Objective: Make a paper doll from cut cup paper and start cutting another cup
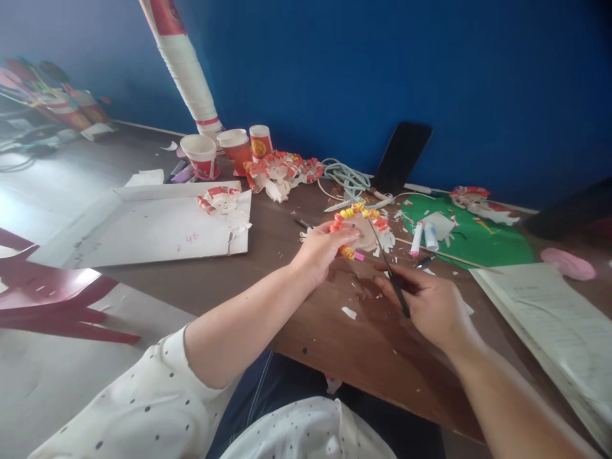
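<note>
A blue wall (310, 76) stood behind a brown table (310, 325), with part of a dark pink chair (52, 303) at the left. On the table's left side lay a shallow white box lid (143, 223), bearing one curled paper cutout (227, 204) near its far right corner; at the right were a green sheet (502, 245) and, nearer the person, printed papers (545, 306). A tall stack of cups (186, 76) leaned against the wall, as did a dark phone (404, 153) farther right. Three paper cups (203, 159) stood in a row at the foot of the stack, beside a heap of curled cutouts (282, 172) and a coiled pale cable (351, 178).

The right hand (435, 299) was closed around the black handle of a thin-bladed tool (398, 290), whose exact type could not be told. The left hand (327, 248) grasped a paper piece (367, 239) by its left side, thumb uppermost. This piece, fringed with red and yellow curls, was located above the table in front of the cable; the blade crossed its right part, although contact was unclear. Two small tubes (431, 236) stood on the green sheet, and white scraps (349, 312) were scattered around the hands.
</note>
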Motion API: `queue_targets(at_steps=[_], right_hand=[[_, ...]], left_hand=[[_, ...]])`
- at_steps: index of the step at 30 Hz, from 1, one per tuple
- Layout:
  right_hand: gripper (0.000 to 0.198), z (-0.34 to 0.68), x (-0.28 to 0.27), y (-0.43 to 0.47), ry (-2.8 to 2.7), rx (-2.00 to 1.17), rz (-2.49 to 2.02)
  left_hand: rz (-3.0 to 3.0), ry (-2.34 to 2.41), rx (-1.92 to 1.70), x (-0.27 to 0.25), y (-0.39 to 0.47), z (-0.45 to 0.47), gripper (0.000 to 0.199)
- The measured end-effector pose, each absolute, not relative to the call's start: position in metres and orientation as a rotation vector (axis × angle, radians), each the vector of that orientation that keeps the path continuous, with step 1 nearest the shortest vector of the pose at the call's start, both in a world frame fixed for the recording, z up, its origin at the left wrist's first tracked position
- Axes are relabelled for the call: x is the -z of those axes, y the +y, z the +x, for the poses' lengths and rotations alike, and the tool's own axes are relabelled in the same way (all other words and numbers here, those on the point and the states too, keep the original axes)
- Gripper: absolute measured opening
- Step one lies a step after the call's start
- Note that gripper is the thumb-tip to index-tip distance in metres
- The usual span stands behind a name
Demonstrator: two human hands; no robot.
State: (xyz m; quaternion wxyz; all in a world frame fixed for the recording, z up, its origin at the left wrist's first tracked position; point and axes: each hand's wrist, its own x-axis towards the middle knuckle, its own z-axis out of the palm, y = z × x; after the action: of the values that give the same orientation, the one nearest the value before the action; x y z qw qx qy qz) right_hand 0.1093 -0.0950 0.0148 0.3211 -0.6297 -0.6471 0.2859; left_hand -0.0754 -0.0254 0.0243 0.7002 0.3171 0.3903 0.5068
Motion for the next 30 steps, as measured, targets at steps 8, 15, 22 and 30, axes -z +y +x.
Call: queue_targets(at_steps=[8,15,22,30], right_hand=[[0.04,0.11,-0.017,-0.093,-1.618,-0.786,-1.644],[0.045,0.112,-0.029,-0.092,-1.572,-0.892,-1.634],[0.048,0.107,-0.039,-0.092,-1.49,-1.053,-1.655],[0.041,0.11,-0.036,-0.096,-1.456,-1.076,-1.63]], left_hand=[[0.675,0.893,-1.005,-0.022,-0.025,-0.075,0.024],[0.671,0.807,-1.036,-0.021,-0.026,-0.074,0.027],[0.627,0.854,-1.061,-0.023,-0.026,-0.075,0.025],[0.583,0.846,-1.034,-0.026,-0.026,-0.075,0.023]])
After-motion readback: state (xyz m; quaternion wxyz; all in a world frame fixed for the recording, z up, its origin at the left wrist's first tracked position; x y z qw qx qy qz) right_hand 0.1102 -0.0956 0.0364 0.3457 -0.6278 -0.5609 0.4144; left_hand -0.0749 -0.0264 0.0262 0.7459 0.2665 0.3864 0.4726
